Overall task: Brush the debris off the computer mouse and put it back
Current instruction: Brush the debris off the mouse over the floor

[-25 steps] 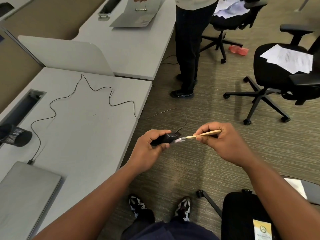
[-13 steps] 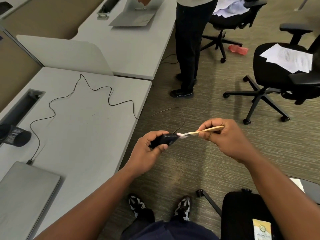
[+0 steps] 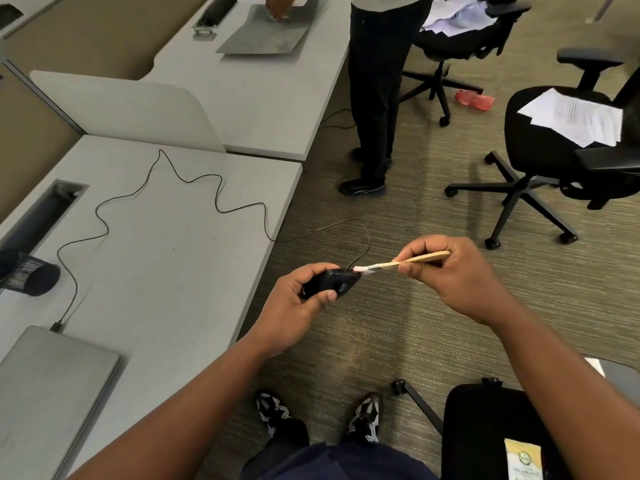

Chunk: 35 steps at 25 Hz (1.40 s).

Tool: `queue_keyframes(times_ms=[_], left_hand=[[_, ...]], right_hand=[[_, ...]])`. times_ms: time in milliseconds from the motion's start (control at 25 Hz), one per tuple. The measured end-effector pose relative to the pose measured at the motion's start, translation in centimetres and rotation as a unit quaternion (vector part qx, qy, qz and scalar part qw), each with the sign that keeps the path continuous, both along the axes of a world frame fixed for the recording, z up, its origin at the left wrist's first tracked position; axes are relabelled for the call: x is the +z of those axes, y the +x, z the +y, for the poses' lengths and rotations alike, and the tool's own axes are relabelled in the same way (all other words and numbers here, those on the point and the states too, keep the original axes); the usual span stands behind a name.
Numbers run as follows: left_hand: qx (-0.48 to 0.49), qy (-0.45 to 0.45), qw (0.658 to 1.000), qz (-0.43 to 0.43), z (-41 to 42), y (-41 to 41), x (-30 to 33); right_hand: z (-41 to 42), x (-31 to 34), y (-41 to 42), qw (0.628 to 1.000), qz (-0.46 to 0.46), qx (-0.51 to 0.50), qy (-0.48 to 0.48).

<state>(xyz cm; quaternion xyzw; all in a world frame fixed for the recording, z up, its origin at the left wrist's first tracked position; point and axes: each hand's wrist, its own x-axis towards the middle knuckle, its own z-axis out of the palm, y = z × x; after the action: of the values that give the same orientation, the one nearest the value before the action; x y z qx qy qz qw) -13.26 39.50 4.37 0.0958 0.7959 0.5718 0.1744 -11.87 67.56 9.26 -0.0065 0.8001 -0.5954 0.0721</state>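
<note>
My left hand (image 3: 294, 306) grips a black wired computer mouse (image 3: 337, 282) out over the carpet, off the desk's right edge. Its thin black cable (image 3: 214, 192) runs back across the grey desk (image 3: 156, 258) to a closed grey laptop (image 3: 45, 393) at the lower left. My right hand (image 3: 446, 275) pinches a small wooden-handled brush (image 3: 415, 260). The brush's pale bristles touch the front end of the mouse, where the cable enters it.
A black mesh cup (image 3: 29, 275) lies on its side at the desk's left. Another person (image 3: 377, 88) stands by the far desk (image 3: 263, 98). Office chairs with papers (image 3: 568, 140) stand to the right, and a black chair (image 3: 491, 431) sits at my lower right.
The brush tip has moved along the mouse's front end in small strokes. Both hands have risen slightly and stayed close together.
</note>
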Motion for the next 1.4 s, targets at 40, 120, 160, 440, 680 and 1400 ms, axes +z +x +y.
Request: queue_keyframes(times_ms=[40, 120, 160, 440, 680, 1400], left_hand=[[0.0, 0.002, 1.0, 0.001, 0.0, 0.0, -0.1], [0.004, 0.004, 1.0, 0.002, 0.0, -0.2, 0.0], [0.005, 0.002, 1.0, 0.003, 0.0, -0.3, 0.0], [0.014, -0.006, 1.0, 0.015, -0.2, -0.5, -0.3], [-0.005, 0.013, 1.0, 0.009, -0.6, -0.3, -0.3], [-0.014, 0.274, 0.943, -0.19, -0.2, 0.1, 0.1]], right_hand=[[0.0, 0.3, 0.1, 1.0, 0.008, 0.0, -0.017], [-0.4, 0.7, 0.0, 0.999, 0.023, 0.015, -0.033], [-0.5, 0.8, -0.2, 0.999, 0.023, 0.026, -0.013], [-0.3, 1.5, -0.5, 0.999, 0.035, 0.032, -0.002], [-0.5, 1.0, -0.7, 0.999, 0.033, 0.029, 0.016], [0.1, -1.0, 0.1, 0.979, -0.046, -0.014, -0.197]])
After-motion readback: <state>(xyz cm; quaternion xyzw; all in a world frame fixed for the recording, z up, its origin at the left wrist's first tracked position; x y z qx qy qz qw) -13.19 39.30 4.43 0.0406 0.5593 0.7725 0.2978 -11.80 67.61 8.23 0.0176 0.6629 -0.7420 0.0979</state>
